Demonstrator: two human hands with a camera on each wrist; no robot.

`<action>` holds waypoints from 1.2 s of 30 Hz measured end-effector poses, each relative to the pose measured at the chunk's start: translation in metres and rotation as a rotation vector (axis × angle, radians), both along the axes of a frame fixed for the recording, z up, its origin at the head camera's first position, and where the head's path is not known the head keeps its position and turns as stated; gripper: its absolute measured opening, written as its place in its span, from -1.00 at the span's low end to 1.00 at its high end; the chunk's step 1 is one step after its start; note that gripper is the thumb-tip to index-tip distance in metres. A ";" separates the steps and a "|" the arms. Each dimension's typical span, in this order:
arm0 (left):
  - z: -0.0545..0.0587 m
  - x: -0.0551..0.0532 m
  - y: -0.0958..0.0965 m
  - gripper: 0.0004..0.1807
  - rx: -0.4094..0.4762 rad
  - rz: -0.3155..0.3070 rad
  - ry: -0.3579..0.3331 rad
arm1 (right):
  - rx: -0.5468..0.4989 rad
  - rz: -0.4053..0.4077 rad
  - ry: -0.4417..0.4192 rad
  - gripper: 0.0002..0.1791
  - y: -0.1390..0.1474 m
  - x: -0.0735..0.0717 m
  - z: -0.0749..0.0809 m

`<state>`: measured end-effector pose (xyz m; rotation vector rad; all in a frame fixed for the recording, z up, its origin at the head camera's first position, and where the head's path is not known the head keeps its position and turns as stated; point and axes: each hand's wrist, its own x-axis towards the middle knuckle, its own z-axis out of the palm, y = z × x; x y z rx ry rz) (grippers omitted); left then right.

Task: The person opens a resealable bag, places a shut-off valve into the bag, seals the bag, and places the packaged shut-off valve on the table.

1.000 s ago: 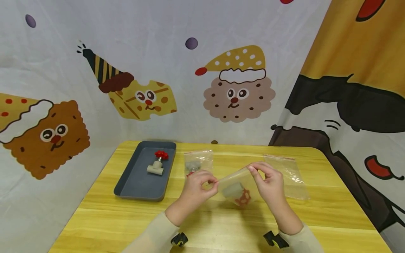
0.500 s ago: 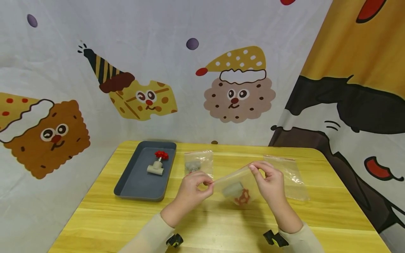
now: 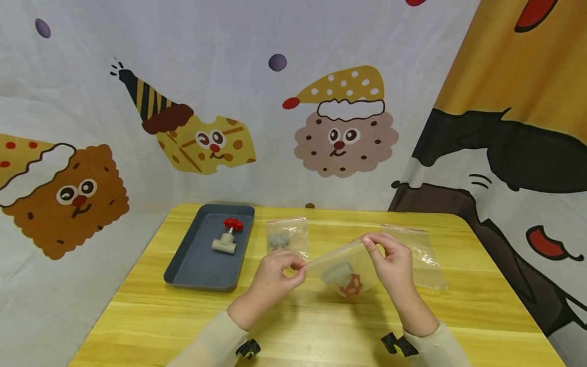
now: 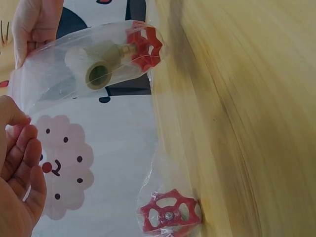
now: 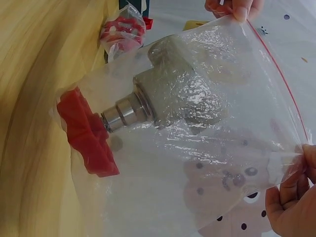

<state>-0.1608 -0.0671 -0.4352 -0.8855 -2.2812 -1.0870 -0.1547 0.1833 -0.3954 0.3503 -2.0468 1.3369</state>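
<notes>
My left hand (image 3: 277, 278) and right hand (image 3: 392, 260) pinch opposite ends of the top edge of a clear zip bag (image 3: 321, 262), holding it up over the table. Along that edge a red zip line shows in the right wrist view. Inside the bag hangs a pipe valve (image 5: 173, 84) with a beige-grey body, a metal stem and a red handwheel (image 5: 89, 133), which points downward. The left wrist view shows the round pipe opening (image 4: 98, 75) through the plastic. The left hand's thumb meets its index finger at the bag's corner.
At the left, a grey tray (image 3: 183, 272) holds a loose valve (image 3: 224, 244) with a red handwheel. Another bagged valve (image 3: 278, 239) lies behind my left hand. A flat clear bag (image 3: 424, 260) lies behind the right hand on the wooden table (image 3: 477, 306).
My left hand has drawn slightly left and down, stretching the bag's top edge between the hands. The right hand stays almost in place, and the valve remains inside the bag.
</notes>
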 end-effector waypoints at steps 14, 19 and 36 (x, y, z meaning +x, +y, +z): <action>0.000 0.001 -0.005 -0.93 -0.065 0.077 -0.011 | 0.046 -0.009 0.015 -0.95 -0.018 0.019 0.029; -0.001 0.001 -0.008 -0.91 -0.005 0.103 -0.136 | 0.055 0.014 0.029 -0.92 -0.020 0.020 0.032; -0.006 -0.006 -0.114 -0.63 -0.097 0.462 -0.350 | 0.102 -0.051 0.041 -0.96 -0.014 0.015 0.027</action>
